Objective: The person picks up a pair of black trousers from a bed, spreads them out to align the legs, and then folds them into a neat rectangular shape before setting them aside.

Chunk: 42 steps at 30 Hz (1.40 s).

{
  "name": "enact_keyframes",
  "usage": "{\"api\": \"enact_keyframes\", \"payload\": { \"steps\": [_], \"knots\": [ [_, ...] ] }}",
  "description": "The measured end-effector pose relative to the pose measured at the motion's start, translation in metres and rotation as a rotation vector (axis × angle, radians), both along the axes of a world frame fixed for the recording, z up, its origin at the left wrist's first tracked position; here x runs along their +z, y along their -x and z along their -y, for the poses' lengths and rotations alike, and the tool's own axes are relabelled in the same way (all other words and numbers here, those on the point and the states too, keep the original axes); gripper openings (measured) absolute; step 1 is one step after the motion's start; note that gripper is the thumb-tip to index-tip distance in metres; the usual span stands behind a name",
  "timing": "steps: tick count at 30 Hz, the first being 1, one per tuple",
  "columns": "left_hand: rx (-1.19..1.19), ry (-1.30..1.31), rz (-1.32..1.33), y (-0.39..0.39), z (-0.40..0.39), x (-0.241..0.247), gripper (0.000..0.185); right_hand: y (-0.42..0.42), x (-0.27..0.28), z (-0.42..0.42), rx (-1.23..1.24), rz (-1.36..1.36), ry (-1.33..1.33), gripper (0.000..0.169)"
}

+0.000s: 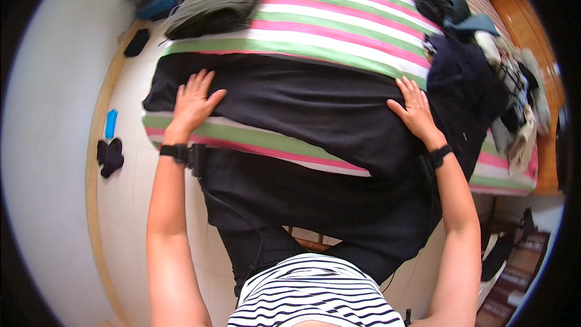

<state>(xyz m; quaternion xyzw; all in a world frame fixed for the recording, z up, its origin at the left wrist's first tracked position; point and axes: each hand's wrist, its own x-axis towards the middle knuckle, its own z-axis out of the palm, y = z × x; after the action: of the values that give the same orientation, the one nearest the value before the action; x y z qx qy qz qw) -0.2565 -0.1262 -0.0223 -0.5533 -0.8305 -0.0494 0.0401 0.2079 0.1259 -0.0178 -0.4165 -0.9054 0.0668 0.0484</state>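
Note:
A pair of black trousers (290,91) lies across the near edge of a bed with a pink, green and white striped sheet (331,22). One leg is stretched flat over the mattress; the other (295,190) hangs over the edge towards my lap. My left hand (195,100) rests palm down on the flat leg near its left end, fingers spread. Towards the waist end on the right, my right hand (413,106) presses on the same cloth with its fingers slightly apart. Neither hand grips anything. Black straps circle both wrists.
Folded olive-green trousers (218,4) lie at the bed's far left. A heap of mixed clothes (508,72) covers the right side beside a wooden headboard (526,18). On the tiled floor at left are dark socks (110,156) and a blue item (111,123).

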Motion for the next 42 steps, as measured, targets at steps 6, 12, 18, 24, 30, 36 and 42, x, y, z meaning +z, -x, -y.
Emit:
{"api": "enact_keyframes", "payload": {
  "steps": [6, 12, 18, 24, 30, 36, 42],
  "knots": [
    [-0.509, -0.174, 0.246, -0.120, -0.015, 0.029, 0.067, -0.004, 0.027, 0.085, -0.045, 0.022, -0.049, 0.066],
    [-0.540, -0.177, 0.257, -0.185, -0.010, 0.011, 0.073, 0.084, 0.026, 0.188, 0.346, 0.023, -0.020, 0.062],
    [-0.293, -0.188, 0.187, -0.105, 0.020, 0.003, 0.072, 0.043, 0.013, 0.166, 0.182, 0.026, -0.100, 0.064],
    [-0.088, -0.067, 0.089, -0.056, 0.023, -0.005, 0.074, 0.033, 0.004, 0.154, 0.159, -0.038, -0.112, 0.067],
    [-0.108, 0.003, 0.075, -0.063, 0.008, -0.001, 0.089, 0.009, 0.020, 0.157, 0.205, 0.065, -0.029, 0.097],
    [-0.210, 0.082, 0.160, -0.080, -0.010, 0.018, 0.101, 0.003, 0.040, 0.139, 0.152, -0.043, 0.276, 0.083],
    [-0.434, 0.153, 0.270, -0.119, -0.060, 0.030, 0.091, 0.049, 0.036, 0.067, 0.184, 0.072, 0.146, 0.083]
  ]
}}
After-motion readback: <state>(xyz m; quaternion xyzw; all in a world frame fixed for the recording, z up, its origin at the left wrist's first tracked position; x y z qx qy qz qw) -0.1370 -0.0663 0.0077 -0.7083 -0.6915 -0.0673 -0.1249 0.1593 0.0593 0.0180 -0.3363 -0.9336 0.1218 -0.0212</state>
